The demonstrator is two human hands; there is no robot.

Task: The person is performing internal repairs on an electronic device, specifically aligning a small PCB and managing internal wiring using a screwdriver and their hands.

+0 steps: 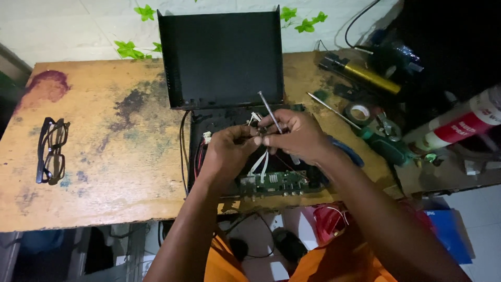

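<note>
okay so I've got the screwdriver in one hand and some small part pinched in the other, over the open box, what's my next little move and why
Probably lower the right hand so the screwdriver tip meets whatever the left hand pinches. Both hands sit together above the open box and its circuit board, and the shaft tilts up and away from the work. The pinched part is too small to identify.

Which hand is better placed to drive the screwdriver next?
Right, probably. The right hand already holds the screwdriver by its shaft, over the open black case. The left hand pinches something small beside it.
</note>
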